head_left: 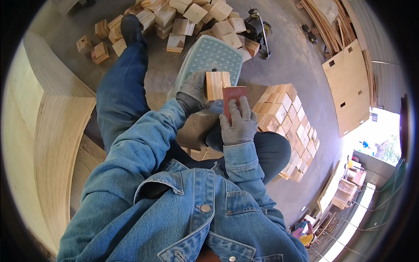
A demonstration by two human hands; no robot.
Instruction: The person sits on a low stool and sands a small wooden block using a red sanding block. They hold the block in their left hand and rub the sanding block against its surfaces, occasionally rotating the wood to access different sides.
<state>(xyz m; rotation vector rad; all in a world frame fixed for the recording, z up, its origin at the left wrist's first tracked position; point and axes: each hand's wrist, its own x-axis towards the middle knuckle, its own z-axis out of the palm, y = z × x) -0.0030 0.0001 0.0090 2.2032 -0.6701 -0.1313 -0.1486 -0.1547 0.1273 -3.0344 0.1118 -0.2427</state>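
My left hand (192, 91), in a grey knit glove, is closed around the left side of a small plywood block (216, 85) with layered edges showing. It is held over the near end of a pale green plastic stool (214, 59) with a patterned top. My right hand (238, 125), gloved the same way, grips a reddish-brown sanding block (234, 93), its fingers lying over the near face. The sanding block's upper left edge meets or overlaps the plywood block's lower right corner; whether they press together I cannot tell.
Loose wooden blocks (183, 28) lie heaped beyond the stool. A neat stack of blocks (290, 126) stands to the right by my knee. Thick plywood sheets (56, 144) rise at the left. A black tool with a metal bar (260, 32) sits on the floor; a slotted panel (349, 89) leans far right.
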